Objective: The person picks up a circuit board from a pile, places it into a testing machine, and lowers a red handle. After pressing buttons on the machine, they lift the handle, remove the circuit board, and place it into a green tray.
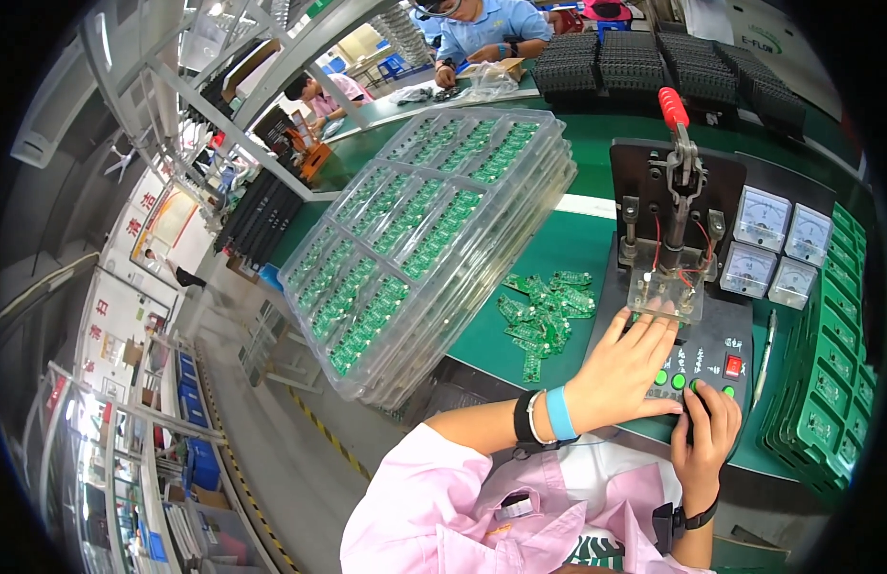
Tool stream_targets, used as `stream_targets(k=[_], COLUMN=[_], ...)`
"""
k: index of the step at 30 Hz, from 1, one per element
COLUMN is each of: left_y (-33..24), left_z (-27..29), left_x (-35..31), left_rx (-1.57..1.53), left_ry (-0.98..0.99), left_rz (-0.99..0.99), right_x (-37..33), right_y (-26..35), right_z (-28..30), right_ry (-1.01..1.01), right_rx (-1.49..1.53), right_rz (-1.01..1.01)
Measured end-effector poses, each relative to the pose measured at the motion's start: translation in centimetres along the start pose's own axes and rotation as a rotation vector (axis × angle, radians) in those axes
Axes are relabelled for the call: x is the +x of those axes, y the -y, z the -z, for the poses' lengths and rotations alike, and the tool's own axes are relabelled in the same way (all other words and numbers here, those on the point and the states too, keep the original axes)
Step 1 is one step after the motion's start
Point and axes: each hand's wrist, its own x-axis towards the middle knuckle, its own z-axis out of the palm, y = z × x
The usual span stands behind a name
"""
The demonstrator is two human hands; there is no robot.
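Fingers of the left hand (627,368) are extended side by side, with tips at the clear plate (665,287) of the clamp fixture (685,177); whether they pinch something, I cannot tell. Right hand (706,430) is half curled by the green buttons (678,381), its grip also unclear. Leftward, loose green circuit boards (544,316) lie piled, then stacked clear trays (443,337); rightward stand four meters (762,216).

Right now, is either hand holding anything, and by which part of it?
Cannot be told for the left hand: its fingers, at the clear fixture plate, hide what is beneath. The right hand shows nothing held, its fingers beside green buttons.
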Motion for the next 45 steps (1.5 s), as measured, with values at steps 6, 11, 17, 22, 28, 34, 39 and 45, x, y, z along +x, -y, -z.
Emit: stream_targets(k=[6,11,17,22,28,34,39,45], left_y=[-0.3,-1.9,-1.7,3.0,2.9,4.9,6.2,7.0], left_z=[-0.5,1.0,10.2,11.8,5.9,6.4,4.9,4.9], left_x=[-0.3,-1.1,5.2,10.7,4.4,-1.2,-3.7,-3.6], left_rx=[-0.006,-0.006,0.157,-0.424,-0.488,-0.37,-0.265,-0.209], left_ry=[-0.091,0.029,-0.591,-0.409,-0.55,-0.272,-0.124,0.022], left_rz=[-0.026,0.046,-0.103,0.121,-0.528,-0.256,-0.091,0.055], right_x=[-0.2,-0.3,-1.1,-0.4,-0.2,1.6,3.1,1.1], right_y=[-0.1,-0.2,-0.5,-0.4,0.0,0.6,1.8,1.7], right_z=[0.0,0.0,-0.6,-0.3,0.4,1.6,4.2,1.3], right_ry=[-0.008,-0.019,-0.063,-0.04,-0.07,0.1,0.229,0.044], right_rx=[0.017,0.027,0.017,0.012,0.031,0.041,-0.002,-0.088], right_rz=[-0.003,0.003,0.019,0.02,-0.001,0.018,0.018,0.103])
